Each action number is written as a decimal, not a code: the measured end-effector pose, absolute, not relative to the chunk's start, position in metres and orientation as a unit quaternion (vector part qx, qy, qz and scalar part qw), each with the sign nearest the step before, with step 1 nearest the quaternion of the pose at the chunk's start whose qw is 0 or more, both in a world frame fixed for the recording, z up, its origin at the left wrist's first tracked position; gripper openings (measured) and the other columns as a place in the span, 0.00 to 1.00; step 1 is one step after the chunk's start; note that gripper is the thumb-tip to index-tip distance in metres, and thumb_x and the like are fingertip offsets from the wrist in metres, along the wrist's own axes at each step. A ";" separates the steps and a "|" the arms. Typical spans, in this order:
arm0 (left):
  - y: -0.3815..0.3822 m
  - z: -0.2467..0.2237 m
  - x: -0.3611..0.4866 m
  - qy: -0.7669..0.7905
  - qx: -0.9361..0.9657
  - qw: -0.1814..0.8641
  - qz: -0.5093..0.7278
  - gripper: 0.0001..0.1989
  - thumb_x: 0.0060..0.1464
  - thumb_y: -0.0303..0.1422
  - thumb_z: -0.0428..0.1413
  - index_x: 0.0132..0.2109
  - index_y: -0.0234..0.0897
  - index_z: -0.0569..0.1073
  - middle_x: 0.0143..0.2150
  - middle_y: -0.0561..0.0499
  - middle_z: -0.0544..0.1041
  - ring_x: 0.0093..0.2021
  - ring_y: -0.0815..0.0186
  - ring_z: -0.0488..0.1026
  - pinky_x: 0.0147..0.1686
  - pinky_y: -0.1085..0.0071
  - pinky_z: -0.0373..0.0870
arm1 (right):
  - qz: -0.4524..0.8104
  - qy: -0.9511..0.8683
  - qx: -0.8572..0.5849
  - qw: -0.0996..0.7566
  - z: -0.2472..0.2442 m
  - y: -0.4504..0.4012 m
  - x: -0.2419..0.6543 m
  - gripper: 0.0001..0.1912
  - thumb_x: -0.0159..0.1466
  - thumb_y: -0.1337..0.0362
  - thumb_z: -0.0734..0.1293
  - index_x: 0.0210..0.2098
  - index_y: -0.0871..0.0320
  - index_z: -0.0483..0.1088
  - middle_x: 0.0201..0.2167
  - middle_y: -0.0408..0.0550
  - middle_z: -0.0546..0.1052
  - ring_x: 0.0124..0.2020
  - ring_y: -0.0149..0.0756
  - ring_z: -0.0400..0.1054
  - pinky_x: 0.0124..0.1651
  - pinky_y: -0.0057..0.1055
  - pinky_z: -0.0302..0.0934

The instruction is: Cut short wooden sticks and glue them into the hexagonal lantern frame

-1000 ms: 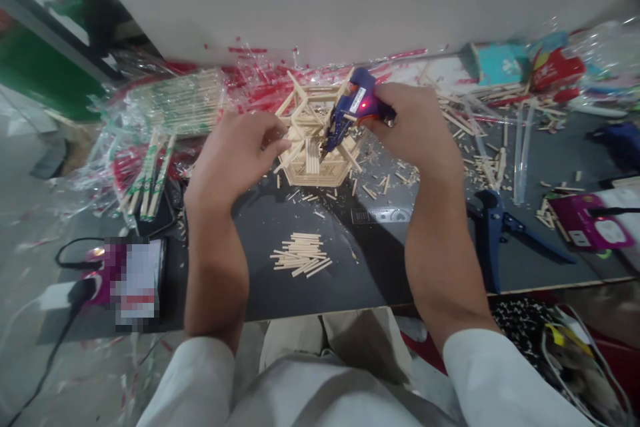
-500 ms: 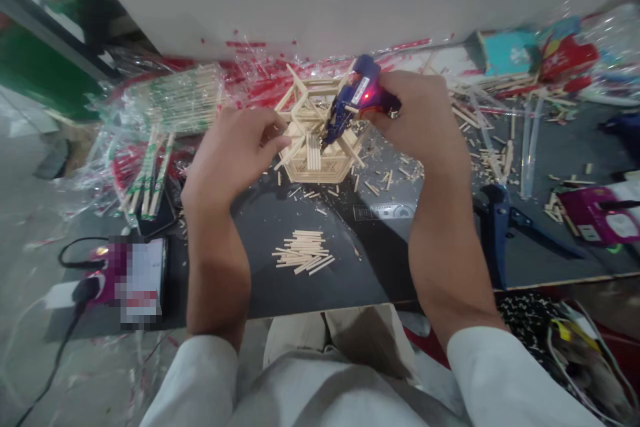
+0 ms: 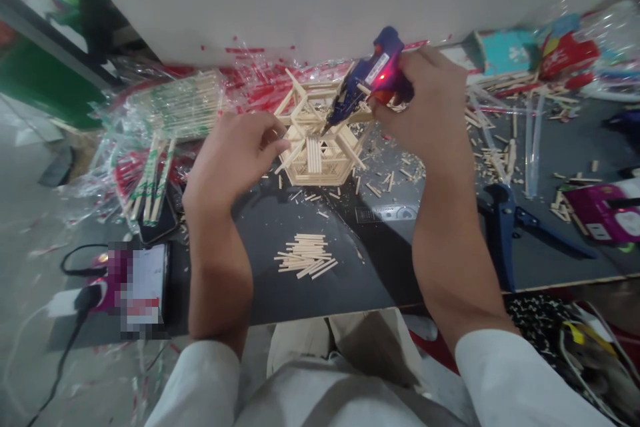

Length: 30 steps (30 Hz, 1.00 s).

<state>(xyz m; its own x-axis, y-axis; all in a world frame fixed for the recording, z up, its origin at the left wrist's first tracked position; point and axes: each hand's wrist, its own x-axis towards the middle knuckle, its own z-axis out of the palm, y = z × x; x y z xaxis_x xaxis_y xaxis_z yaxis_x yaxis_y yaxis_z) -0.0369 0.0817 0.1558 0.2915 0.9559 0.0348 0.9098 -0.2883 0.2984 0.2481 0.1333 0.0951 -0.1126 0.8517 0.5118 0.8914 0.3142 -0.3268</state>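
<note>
Glue gun (image 3: 385, 60) is gripped in the right hand (image 3: 435, 103), fingers wrapped round the handle, red light lit. Nozzle is angled down-left into the stick structure (image 3: 314, 152), which sits at mid-worktop (image 3: 260, 287), towards the wall; whether the tip touches wood cannot be told. Left hand (image 3: 237, 153) is held at the structure's left edge, thumb and index slightly parted; whether a stick is pinched or the frame merely steadied cannot be told.

Risks, as judged:
- Burn: if the nozzle is hot, as the light suggests, fingers could be caught should the left hand be brought further in.
- Knock: nozzle is placed among slanted struts. With a careless wrist turn, one could be snagged and a joint cracked, or the whole frame dragged.
- Glue: if the trigger is squeezed too long, blobs or strings could be left across the flat strip panel at the front.
- Debris: offcuts (image 3: 373, 190) are scattered right by the base; bits could be stuck to any drip, or the base unseated if shoved onto them.
- Fire/melt: crumpled plastic wrap (image 3: 260, 73) is piled just behind; could be melted if the gun is set down there.

Cut sticks (image 3: 306, 255) in front are well clear of the nozzle.
</note>
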 end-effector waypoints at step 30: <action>0.073 0.161 -0.049 0.596 0.791 0.090 0.102 0.14 0.69 0.39 0.57 0.54 0.42 0.84 0.47 0.47 0.87 0.49 0.55 0.83 0.58 0.60 0.74 | -0.063 -0.778 -0.521 0.345 0.082 0.143 0.256 0.15 0.63 0.71 0.71 0.50 0.56 0.71 0.51 0.54 0.76 0.52 0.49 0.70 0.58 0.47 0.68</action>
